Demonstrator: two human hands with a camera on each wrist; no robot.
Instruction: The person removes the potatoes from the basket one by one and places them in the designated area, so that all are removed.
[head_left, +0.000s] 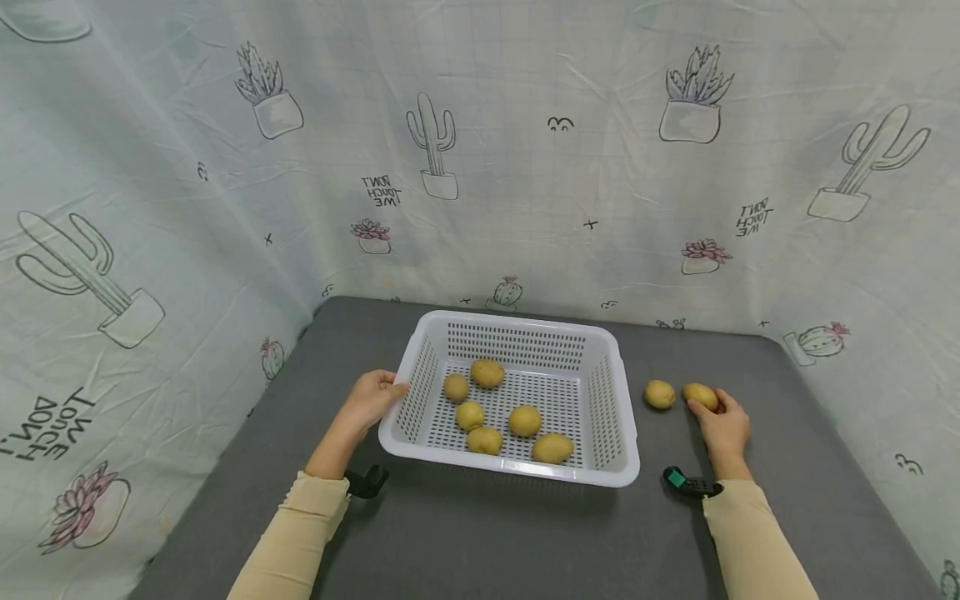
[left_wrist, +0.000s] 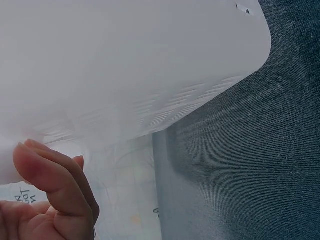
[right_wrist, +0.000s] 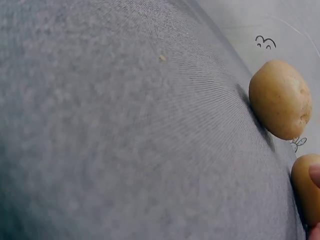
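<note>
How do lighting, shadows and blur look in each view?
Head view: fairly even light, soft shadow below the near edge of the basket; left wrist: the basket looks pale and washed out at upper left; right wrist: the table blurs toward lower left, while the untouched potato looks sharper, with a dark shadow beside it.

Six potatoes (head_left: 525, 421) lie inside one white plastic basket (head_left: 525, 327) at the centre of the head view, and two more sit at the right of the frame, eight in all. The right wrist view shows two potatoes near its right edge. There are two hands, the left hand (head_left: 367, 398) left of centre and the right hand (head_left: 726, 427) at right, two beige sleeves (head_left: 757, 542) at the bottom, two black wrist devices (head_left: 367, 482) and one dark grey table (head_left: 525, 533). The cloth (head_left: 517, 208) carries three tall cactus drawings (head_left: 432, 146), three pink succulent drawings (head_left: 370, 229) and three blocks of lettering (head_left: 381, 190).
</note>
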